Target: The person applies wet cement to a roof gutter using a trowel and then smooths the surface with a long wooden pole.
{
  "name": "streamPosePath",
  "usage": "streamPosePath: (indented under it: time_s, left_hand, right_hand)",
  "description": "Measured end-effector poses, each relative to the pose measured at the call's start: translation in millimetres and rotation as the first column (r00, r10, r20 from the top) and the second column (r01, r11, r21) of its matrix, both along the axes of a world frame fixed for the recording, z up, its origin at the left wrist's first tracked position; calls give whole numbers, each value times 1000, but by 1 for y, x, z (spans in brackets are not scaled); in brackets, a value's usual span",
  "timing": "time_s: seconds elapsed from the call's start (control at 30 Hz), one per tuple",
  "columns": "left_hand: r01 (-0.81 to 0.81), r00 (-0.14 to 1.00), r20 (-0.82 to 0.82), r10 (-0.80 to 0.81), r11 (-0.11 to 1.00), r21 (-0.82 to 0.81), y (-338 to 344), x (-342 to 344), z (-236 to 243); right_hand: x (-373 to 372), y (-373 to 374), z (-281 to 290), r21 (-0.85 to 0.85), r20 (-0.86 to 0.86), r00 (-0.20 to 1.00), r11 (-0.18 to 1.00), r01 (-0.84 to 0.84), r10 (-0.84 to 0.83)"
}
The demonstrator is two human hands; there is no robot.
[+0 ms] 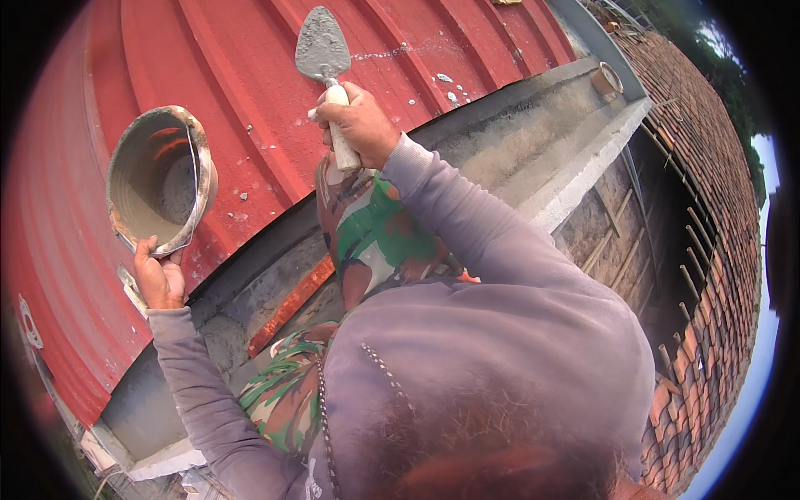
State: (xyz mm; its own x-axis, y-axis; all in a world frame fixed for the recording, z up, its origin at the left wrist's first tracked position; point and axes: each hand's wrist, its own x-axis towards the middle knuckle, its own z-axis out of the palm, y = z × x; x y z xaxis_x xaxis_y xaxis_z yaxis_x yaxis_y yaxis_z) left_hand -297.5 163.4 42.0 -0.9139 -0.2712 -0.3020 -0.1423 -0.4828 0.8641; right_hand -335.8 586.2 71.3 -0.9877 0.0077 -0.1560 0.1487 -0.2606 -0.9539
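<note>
Our left hand [162, 277] holds the bucket [137, 179] by its rim, near the close edge of the red metal roof [62, 217]. Our right hand [364, 125] grips the trowel [323, 50]; we should keep the bucket steady.

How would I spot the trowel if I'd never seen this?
Find the red roof, upper left. Over it, the right hand grips the trowel by its pale handle. Its flat, grey leaf shape sets it apart from the round bucket to its left.
</note>
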Motion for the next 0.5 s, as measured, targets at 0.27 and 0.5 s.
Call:
streamPosePath:
  time_s: [0.27,0.5]
  left_hand:
    - [67,994,93,-56,991,-115,-106,-37,19]
    - [-167,932,303,200,977,-133,-216,55,72]
  right_hand:
    - [-74,-67,-46,63,78,987,988,138,-143]
    - [-92,-22,-15,438,277,931,894,97,-237]
